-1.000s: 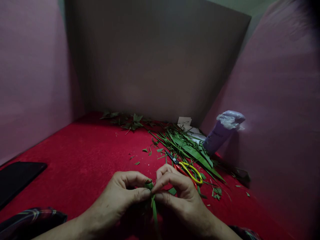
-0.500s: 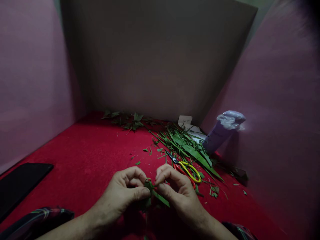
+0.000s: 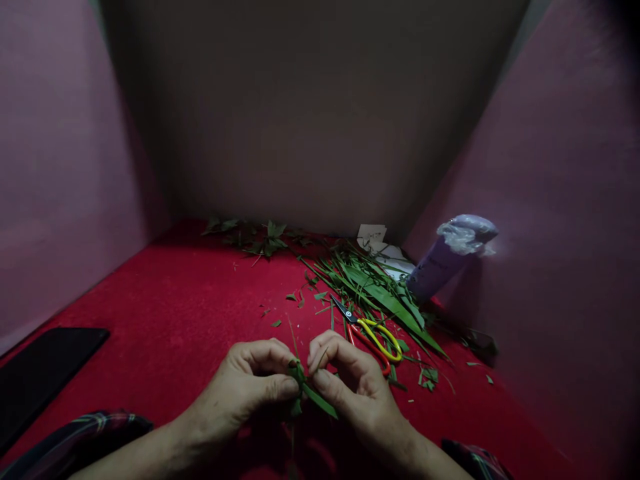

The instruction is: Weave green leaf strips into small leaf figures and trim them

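Both my hands meet low in the middle of the view over a red cloth surface [image 3: 165, 313]. My left hand [image 3: 247, 387] pinches a folded green leaf strip [image 3: 305, 389] between thumb and fingers. My right hand [image 3: 350, 387] pinches the same strip from the other side, fingers curled. The strip's loose end slants down to the right under my right thumb. Just beyond my right hand lie scissors with yellow and red handles [image 3: 375, 337].
A heap of long green leaves [image 3: 375, 293] lies behind the scissors, with leaf scraps scattered around. More leaf pieces [image 3: 255, 240] sit at the back. A purple tube [image 3: 445, 260] leans on the right wall. A black flat object [image 3: 40, 370] lies at the left.
The strip's loose end, hanging straight down a second ago, now slants right. My fingers have shifted slightly on it; the view has tilted a little.
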Tool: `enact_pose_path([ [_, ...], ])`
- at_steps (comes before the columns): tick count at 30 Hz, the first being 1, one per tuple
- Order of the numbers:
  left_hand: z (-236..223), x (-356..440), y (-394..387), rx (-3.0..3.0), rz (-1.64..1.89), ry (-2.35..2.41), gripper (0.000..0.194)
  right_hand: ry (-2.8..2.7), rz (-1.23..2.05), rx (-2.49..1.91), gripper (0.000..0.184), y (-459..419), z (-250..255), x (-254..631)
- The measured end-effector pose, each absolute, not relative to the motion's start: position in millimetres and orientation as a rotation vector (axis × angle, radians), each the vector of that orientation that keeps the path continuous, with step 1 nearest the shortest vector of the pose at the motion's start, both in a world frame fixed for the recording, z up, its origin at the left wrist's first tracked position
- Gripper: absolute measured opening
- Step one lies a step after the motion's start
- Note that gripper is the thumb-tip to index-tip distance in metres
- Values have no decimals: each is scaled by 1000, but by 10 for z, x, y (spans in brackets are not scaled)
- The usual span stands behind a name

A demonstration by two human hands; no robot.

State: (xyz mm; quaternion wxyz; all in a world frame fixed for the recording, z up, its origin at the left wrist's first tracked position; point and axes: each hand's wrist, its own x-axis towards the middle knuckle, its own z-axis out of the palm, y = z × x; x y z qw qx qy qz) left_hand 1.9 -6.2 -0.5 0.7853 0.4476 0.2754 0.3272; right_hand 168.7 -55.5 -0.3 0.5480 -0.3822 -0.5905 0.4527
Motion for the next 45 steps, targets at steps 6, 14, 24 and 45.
enact_pose_path([
  [6,-25,3,-49,966,677,596,10,-1376,1118,-904,11,-577,11,1684],
  [14,-49,7,-42,987,648,581,7,-1314,1182,-916,12,-581,9,1667],
  [24,27,15,-52,981,736,588,7,-1385,1110,-1000,22,-641,24,1668],
  [45,5,32,-50,941,730,647,15,-1530,853,-895,18,-642,27,1662],
])
